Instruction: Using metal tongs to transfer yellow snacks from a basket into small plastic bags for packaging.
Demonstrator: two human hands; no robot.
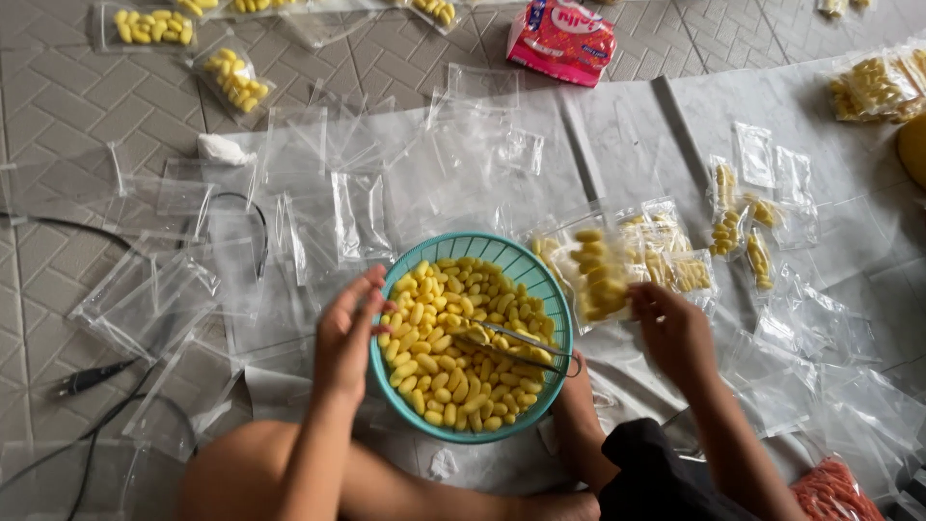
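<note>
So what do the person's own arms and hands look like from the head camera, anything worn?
Both hands, left hand and right hand, are bare: no gloves, rings, watch or bands visible. Both forearms are uncovered, no sleeves in view. Dark shorts show near the right arm.

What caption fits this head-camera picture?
Left hand on a teal basket of yellow snacks; right hand holds a filled clear bag.
</note>
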